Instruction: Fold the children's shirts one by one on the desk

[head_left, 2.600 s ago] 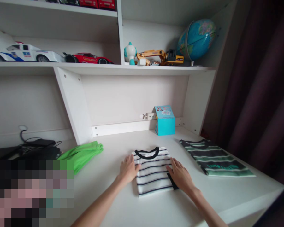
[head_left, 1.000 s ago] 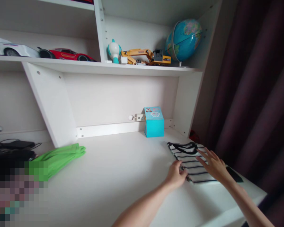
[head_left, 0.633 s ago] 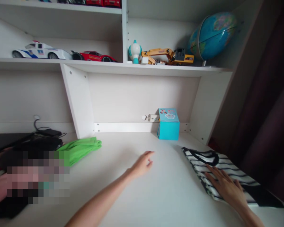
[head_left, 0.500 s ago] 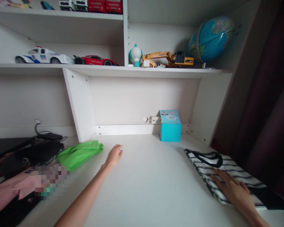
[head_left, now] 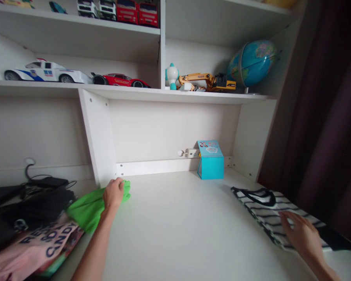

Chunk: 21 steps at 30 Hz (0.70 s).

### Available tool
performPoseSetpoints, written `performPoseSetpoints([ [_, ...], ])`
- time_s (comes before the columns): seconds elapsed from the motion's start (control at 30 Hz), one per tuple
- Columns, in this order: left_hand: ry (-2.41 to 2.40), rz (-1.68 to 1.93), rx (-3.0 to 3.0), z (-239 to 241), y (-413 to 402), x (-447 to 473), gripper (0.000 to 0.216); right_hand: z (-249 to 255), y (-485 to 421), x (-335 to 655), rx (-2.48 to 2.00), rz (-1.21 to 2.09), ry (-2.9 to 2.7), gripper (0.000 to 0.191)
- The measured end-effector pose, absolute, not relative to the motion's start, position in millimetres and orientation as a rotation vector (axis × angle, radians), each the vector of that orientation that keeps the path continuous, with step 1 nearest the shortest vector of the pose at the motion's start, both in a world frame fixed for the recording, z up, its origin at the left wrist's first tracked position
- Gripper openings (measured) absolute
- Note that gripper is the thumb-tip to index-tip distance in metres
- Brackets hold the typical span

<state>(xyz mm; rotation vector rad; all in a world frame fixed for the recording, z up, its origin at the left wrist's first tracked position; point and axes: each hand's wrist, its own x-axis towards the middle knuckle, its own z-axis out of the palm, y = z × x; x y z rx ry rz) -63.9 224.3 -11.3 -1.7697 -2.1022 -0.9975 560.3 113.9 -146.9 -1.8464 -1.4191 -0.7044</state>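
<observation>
My left hand [head_left: 113, 194] is closed on the right part of a bright green folded garment [head_left: 89, 207], its fingers curled over the cloth. That garment lies at the left of the white desk, against a pile of clothes. On the right, a folded black-and-white striped shirt [head_left: 269, 212] rests flat with its dark collar toward the back. My right hand [head_left: 302, 232] is over the shirt's near part, fingers loosely bent and thumb apart, gripping nothing. Whether its fingertips touch the fabric I cannot tell.
Beside the green garment lie a pink lettered garment [head_left: 38, 244] and dark clothes [head_left: 43, 205]. A turquoise desk calendar [head_left: 212, 167] stands at the back near a wall socket [head_left: 192, 153]. The shelf above holds toy cars, a toy excavator [head_left: 204, 80] and a globe [head_left: 256, 62].
My left hand has moved left from the bare desk onto the green garment and closed on it. My right hand has drawn up from lying flat on the striped shirt. The view has shifted slightly.
</observation>
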Motion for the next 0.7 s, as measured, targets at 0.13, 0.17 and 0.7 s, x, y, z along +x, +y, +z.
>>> performPoseSetpoints([
  [0.13,-1.491,-1.662,-2.055,30,168,26,0.017,-94,120,450,-1.619,-0.438,-1.543,0.036],
  [0.17,-1.341,-1.770,-2.212,36,148,53,0.017,-79,119,416,-1.539,-0.258,-1.630,0.039],
  [0.7,-0.425,-0.018,-3.619,50,44,102,0.026,-10,21,320,-1.365,0.351,-2.154,0.048],
])
